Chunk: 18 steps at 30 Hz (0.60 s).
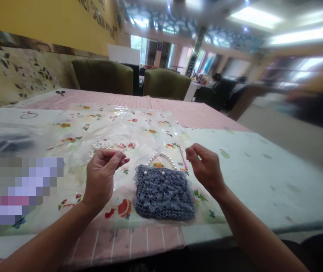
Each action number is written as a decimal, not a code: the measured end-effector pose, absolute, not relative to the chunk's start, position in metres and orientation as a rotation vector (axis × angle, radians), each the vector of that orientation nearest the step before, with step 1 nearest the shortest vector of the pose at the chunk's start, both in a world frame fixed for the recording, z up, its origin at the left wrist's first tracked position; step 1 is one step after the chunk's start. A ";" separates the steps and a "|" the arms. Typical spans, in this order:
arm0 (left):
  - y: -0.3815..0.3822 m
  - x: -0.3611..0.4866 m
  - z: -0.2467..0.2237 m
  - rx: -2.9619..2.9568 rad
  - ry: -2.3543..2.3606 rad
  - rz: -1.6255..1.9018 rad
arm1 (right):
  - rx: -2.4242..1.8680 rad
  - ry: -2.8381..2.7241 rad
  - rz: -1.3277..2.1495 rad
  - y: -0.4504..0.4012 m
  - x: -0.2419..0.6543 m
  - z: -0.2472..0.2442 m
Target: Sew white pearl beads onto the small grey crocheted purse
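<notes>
A blue-grey crocheted handbag [164, 194] with ruffled ribbon texture lies flat on the flower-print sheet, between my two hands. Its pearl-bead handle [161, 155] arches away from me, and two pearls sit near its upper edge. My left hand [100, 175] hovers left of the bag, thumb and fingers pinched together; anything between them is too small to make out. On the other side, my right hand [208, 168] is raised with curled fingers, its contents hidden. Beside it lies a slim pink stick, perhaps a crochet hook [183, 158]. A heap of pearl beads [102, 145] shows behind my left hand.
A clear plastic bag with dark contents [8, 141] lies at the left, above a pixelated patch. Small black scissors [60, 93] and a thin ring-shaped item [28, 115] lie farther back. Green chairs [165, 83] stand beyond the table's pink striped cloth [206, 115].
</notes>
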<state>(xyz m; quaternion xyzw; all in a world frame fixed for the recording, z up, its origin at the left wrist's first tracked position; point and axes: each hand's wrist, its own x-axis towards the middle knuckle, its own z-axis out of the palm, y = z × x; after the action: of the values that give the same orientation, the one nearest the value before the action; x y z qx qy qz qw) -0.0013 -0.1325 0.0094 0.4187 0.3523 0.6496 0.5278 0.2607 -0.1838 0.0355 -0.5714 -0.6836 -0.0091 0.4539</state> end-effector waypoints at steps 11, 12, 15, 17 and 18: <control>-0.110 -0.012 0.013 0.800 0.786 1.699 | -1.341 -2.360 0.352 -0.111 0.176 0.049; -0.108 -0.011 0.011 0.784 0.785 1.690 | -1.397 -2.418 0.314 -0.099 0.165 0.045; -0.105 -0.011 0.006 0.741 0.780 1.663 | -1.628 -2.501 0.177 -0.058 0.138 0.030; -0.104 -0.011 0.005 0.718 0.774 1.649 | -1.708 -2.499 0.145 -0.033 0.126 0.021; -0.103 -0.011 0.004 0.710 0.769 1.646 | -1.734 -2.493 0.145 -0.022 0.122 0.017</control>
<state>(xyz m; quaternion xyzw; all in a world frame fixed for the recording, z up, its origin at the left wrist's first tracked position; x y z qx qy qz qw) -0.0113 -0.1032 0.0044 0.3013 0.3263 0.6985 0.5611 0.1221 -0.0222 0.0172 -0.5697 -0.8189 0.0475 0.0505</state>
